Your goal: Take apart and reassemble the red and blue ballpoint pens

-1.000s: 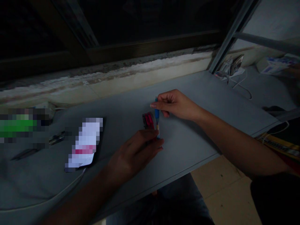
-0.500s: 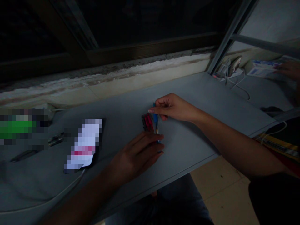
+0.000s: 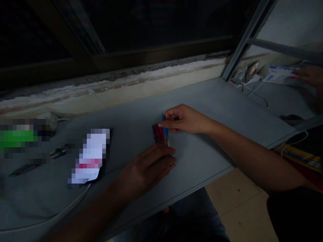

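Observation:
My right hand (image 3: 176,119) pinches the upper part of a blue pen (image 3: 165,129) between thumb and fingers. The blue pen lies close beside red pens (image 3: 160,131) and a black pen (image 3: 154,132), side by side on the grey desk. My left hand (image 3: 151,164) curves over the lower ends of this row, its fingers bent round them. Its thumb and most of the pens' lower ends are hidden beneath the hand.
A lit phone (image 3: 89,156) with a cable (image 3: 75,203) lies on the desk (image 3: 131,124) to the left. Pens (image 3: 26,167) and a blurred green item (image 3: 19,136) are farther left. Behind a metal post (image 3: 239,50), another person's hand (image 3: 309,74) touches a white-and-blue packet (image 3: 275,73).
My right hand has moved slightly left and down, bringing the blue pen against the red ones. My left hand stays nearly in place over the lower ends.

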`<state>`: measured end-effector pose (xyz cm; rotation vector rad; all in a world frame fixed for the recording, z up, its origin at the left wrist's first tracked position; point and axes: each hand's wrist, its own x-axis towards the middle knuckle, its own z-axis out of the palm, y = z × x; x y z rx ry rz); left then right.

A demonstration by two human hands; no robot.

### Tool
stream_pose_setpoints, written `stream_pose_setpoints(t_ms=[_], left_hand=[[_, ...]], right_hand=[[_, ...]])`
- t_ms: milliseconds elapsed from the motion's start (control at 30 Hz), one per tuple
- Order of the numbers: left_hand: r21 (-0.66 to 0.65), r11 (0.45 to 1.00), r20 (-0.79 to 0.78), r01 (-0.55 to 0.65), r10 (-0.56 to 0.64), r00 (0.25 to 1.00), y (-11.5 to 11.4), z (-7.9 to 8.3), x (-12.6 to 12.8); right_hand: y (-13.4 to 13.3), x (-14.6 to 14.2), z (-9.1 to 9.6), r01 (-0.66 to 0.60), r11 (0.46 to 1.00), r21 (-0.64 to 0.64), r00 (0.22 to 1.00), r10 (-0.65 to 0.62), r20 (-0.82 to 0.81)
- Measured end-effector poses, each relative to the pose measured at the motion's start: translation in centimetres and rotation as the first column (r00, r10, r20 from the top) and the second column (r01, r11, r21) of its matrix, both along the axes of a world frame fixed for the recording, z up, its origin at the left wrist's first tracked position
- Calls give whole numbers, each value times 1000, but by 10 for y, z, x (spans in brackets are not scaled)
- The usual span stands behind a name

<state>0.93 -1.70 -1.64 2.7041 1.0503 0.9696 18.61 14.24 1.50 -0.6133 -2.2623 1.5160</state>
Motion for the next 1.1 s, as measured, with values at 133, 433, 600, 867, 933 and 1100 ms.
stream_pose_setpoints(t_ms=[133, 433, 600, 867, 933, 1100], left_hand=[[18, 1000, -10, 0, 0, 1000, -1, -1, -1], [-13, 1000, -22, 2, -3, 1000, 1, -4, -2], [-18, 1000, 12, 25, -25, 1000, 0, -3, -1], [-41, 999, -12, -7, 6, 1000, -2, 4, 0], [-45, 998, 19, -32, 33, 999, 0, 3, -1], [-78, 983, 123, -167, 175, 977, 6, 0, -4]], right_hand=[[-1, 1, 2, -14, 999, 28, 1000, 13, 20], [-5, 3, 7, -17, 993, 118, 995, 5, 103], [-4, 2, 5, -22, 993, 120, 994, 9, 111], [14, 10, 6, -17, 978, 209, 965, -39, 260], [18, 13, 5, 14, 930, 367, 923, -153, 354], [18, 13, -2, 77, 793, 605, 820, -395, 413]])
